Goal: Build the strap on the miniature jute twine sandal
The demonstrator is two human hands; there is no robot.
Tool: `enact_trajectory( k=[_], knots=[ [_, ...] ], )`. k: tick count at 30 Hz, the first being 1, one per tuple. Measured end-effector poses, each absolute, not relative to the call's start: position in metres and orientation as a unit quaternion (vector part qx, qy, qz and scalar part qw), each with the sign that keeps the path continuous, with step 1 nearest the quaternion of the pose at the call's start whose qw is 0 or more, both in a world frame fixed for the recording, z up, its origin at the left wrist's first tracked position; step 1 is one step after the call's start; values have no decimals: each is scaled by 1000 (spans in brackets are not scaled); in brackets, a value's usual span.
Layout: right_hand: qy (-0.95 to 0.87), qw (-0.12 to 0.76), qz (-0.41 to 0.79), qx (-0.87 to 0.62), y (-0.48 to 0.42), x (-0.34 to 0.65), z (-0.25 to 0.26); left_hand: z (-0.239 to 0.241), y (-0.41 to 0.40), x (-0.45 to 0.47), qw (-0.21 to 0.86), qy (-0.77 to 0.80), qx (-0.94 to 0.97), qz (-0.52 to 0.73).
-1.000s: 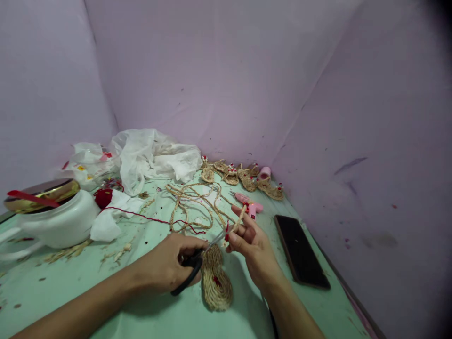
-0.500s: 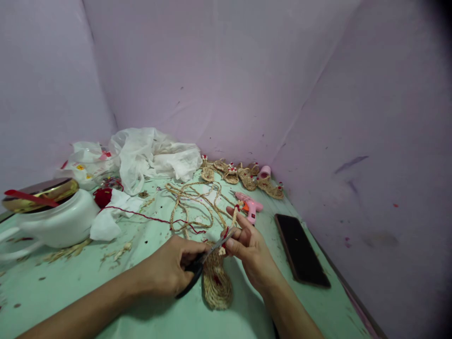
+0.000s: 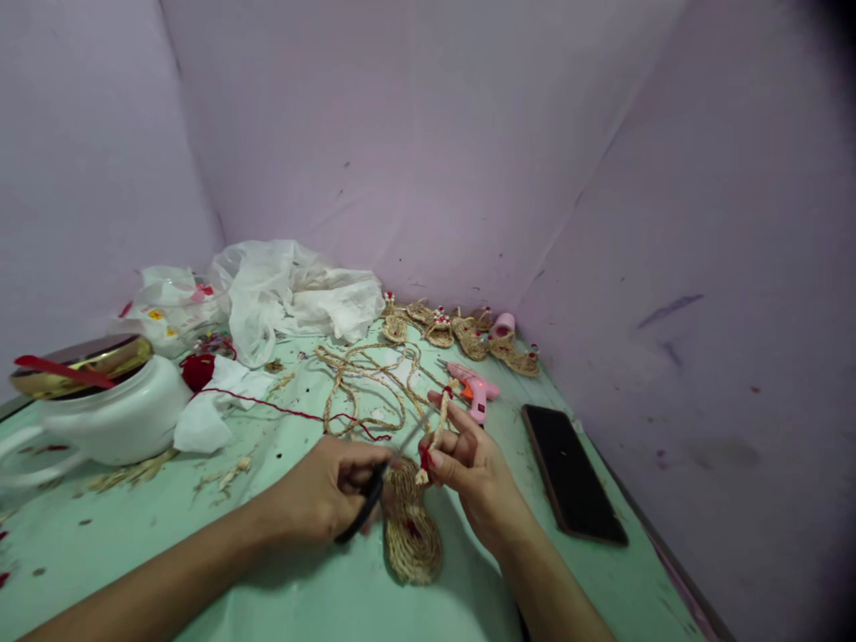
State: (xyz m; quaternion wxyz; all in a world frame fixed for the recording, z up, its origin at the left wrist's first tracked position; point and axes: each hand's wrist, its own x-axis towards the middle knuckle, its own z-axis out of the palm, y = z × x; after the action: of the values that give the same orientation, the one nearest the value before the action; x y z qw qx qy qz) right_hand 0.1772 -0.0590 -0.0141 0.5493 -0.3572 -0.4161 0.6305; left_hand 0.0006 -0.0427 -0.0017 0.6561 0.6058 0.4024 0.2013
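Note:
My left hand [image 3: 321, 495] grips black-handled scissors [image 3: 365, 504], their blades pointing up and right toward a short braided jute strap [image 3: 440, 426]. My right hand [image 3: 472, 468] pinches that strap upright by its red-wrapped lower end. Between the two hands, a woven jute sole [image 3: 409, 530] with a red spot lies flat on the green table [image 3: 134, 553]. A loose tangle of jute cord [image 3: 367, 383] lies just beyond the hands, and a red thread [image 3: 267, 406] runs across it from a red yarn ball [image 3: 198, 370].
A pink glue gun [image 3: 473, 388] and a black phone [image 3: 572, 486] lie to the right. Several small finished jute sandals [image 3: 461, 332] line the back wall. Crumpled plastic bags [image 3: 281, 294] sit at the back left, and a white pot [image 3: 100, 419] at the far left.
The scissor blades have swung up toward the strap. My right hand shifted slightly left and tilted the strap more upright. The sole stays put.

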Motion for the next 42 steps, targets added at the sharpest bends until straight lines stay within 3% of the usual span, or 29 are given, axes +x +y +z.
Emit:
enact_trajectory(
  k=[2, 5, 10, 14, 18, 20, 24, 27, 31, 36, 38, 40, 42],
  knots=[
    [-414, 550, 628, -363, -58, 177, -14, 4, -32, -8, 612, 464, 575, 282],
    [-404, 558, 605, -400, -58, 176, -16, 11, -7, -32, 448, 592, 567, 356],
    [-369, 563, 567, -475, -59, 171, -17, 3, 26, -74, 53, 716, 685, 126],
    [-342, 547, 586, -491, -62, 164, -18, -9, 30, -82, -37, 722, 690, 37],
    [-335, 528, 595, -504, -64, 157, -20, -4, 16, -68, -113, 712, 690, 65],
    [-336, 526, 596, -506, -65, 152, -23, 3, 4, -53, -114, 662, 724, 156],
    [-340, 524, 606, -492, -67, 144, -29, 9, -31, -16, 231, 492, 797, 262],
    [-353, 522, 612, -479, -69, 142, -32, 7, -50, 2, 331, 463, 773, 280],
    [-351, 510, 620, -483, -69, 143, -32, 6, -42, -8, 275, 505, 763, 295],
    [-339, 517, 623, -479, -69, 146, -31, 11, -4, -48, -30, 693, 686, 221],
    [-329, 512, 634, -477, -69, 146, -31, 12, 1, -54, -94, 682, 701, 184],
    [-314, 509, 649, -469, -70, 145, -30, 12, -6, -50, -105, 617, 752, 207],
    [-297, 512, 666, -455, -70, 145, -29, 9, -20, -38, -43, 519, 820, 237]
  ],
)
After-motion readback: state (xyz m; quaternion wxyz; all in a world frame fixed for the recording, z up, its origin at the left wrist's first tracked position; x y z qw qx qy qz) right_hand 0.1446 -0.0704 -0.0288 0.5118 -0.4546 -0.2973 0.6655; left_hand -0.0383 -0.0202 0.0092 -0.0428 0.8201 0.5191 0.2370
